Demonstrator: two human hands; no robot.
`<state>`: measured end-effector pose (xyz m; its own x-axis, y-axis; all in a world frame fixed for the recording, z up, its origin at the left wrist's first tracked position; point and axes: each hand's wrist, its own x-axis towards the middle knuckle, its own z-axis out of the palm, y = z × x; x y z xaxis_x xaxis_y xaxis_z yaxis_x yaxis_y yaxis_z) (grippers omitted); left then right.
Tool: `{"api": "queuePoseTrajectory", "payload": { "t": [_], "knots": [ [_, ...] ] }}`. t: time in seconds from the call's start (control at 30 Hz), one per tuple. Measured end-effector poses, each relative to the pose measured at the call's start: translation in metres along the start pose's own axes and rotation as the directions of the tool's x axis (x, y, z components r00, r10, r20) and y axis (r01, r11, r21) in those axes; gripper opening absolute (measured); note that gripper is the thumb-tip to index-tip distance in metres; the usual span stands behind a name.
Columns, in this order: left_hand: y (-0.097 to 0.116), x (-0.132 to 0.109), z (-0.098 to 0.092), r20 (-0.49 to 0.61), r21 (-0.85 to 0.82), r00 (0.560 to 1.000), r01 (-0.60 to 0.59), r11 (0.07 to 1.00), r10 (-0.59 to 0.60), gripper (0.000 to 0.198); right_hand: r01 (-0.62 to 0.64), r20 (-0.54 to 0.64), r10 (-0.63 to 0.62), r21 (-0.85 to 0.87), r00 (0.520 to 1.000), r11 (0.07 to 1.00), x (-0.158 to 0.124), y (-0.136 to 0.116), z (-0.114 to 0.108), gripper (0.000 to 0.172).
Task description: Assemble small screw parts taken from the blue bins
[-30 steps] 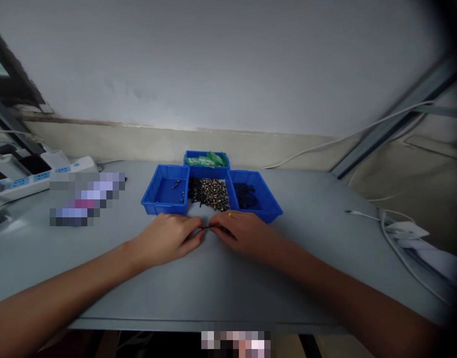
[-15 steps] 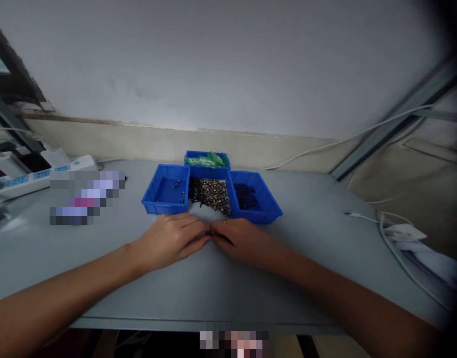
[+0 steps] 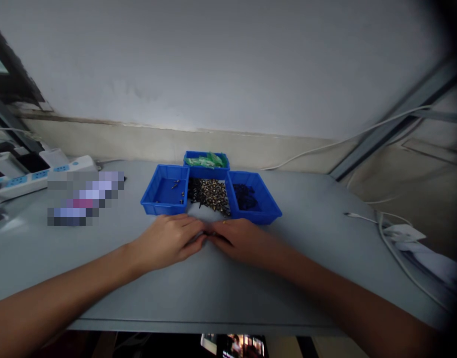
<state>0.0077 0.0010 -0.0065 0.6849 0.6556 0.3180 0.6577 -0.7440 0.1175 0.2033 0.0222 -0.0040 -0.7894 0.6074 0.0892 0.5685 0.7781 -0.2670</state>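
My left hand point(image 3: 169, 238) and my right hand point(image 3: 239, 237) rest on the grey table point(image 3: 213, 288), fingertips pressed together just in front of the blue trays. Both hands are closed in a pinch on a small dark part that is mostly hidden between the fingers. Right behind them lies a pile of small black-and-brass parts point(image 3: 209, 193). The left blue tray point(image 3: 165, 195) holds a few small parts. The right blue tray point(image 3: 255, 203) holds dark parts. A rear blue tray point(image 3: 206, 160) holds green pieces.
A white power strip point(image 3: 35, 178) and a blurred item point(image 3: 83, 198) lie at the left. White cables and a charger point(image 3: 400, 231) lie at the right. A wall stands close behind the trays. The table's front edge runs below my forearms.
My hands have come closer together, fingertips now touching. The thin dark part seen between them a second ago is now hidden by the fingers.
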Motion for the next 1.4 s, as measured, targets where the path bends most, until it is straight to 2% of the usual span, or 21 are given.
{"api": "queuePoseTrajectory", "payload": {
  "t": [0.17, 0.3, 0.43, 0.87, 1.0, 1.23, 1.4],
  "knots": [
    [-0.0001, 0.0029, -0.0009, 0.075, 0.082, 0.992, 0.091, 0.992, -0.097, 0.013, -0.022, -0.040, 0.018, -0.103, 0.999, 0.994, -0.0026, -0.0015, -0.0025, 0.018],
    [0.0008, 0.0031, -0.0012, 0.122, 0.029, 0.992, 0.038, 0.999, -0.041, 0.015, -0.001, -0.089, -0.007, -0.095, 0.996, 0.996, -0.0034, -0.0029, -0.0032, 0.022],
    [0.0020, 0.0027, -0.0002, 0.128, -0.017, 0.992, 0.010, 1.000, -0.008, 0.018, -0.041, -0.123, 0.026, -0.118, 0.992, 0.992, -0.0032, -0.0030, -0.0046, 0.023],
    [0.0008, 0.0033, -0.0013, 0.135, 0.087, 0.986, 0.088, 0.992, -0.100, 0.024, -0.059, -0.036, 0.053, -0.180, 0.998, 0.982, -0.0005, -0.0012, -0.0053, 0.021],
    [0.0000, 0.0032, -0.0023, 0.130, 0.091, 0.981, 0.130, 0.987, -0.141, 0.023, -0.022, -0.042, 0.015, -0.176, 0.999, 0.984, -0.0021, -0.0022, -0.0045, 0.025],
    [0.0000, 0.0033, -0.0017, 0.138, 0.128, 0.980, 0.123, 0.984, -0.141, 0.025, -0.099, -0.067, 0.092, -0.107, 0.994, 0.989, -0.0015, -0.0011, -0.0048, 0.020],
    [0.0006, 0.0042, -0.0010, 0.149, 0.166, 0.979, 0.110, 0.980, -0.136, 0.025, -0.036, -0.065, 0.027, -0.152, 0.998, 0.988, -0.0014, -0.0009, -0.0034, 0.017]
  ]
}}
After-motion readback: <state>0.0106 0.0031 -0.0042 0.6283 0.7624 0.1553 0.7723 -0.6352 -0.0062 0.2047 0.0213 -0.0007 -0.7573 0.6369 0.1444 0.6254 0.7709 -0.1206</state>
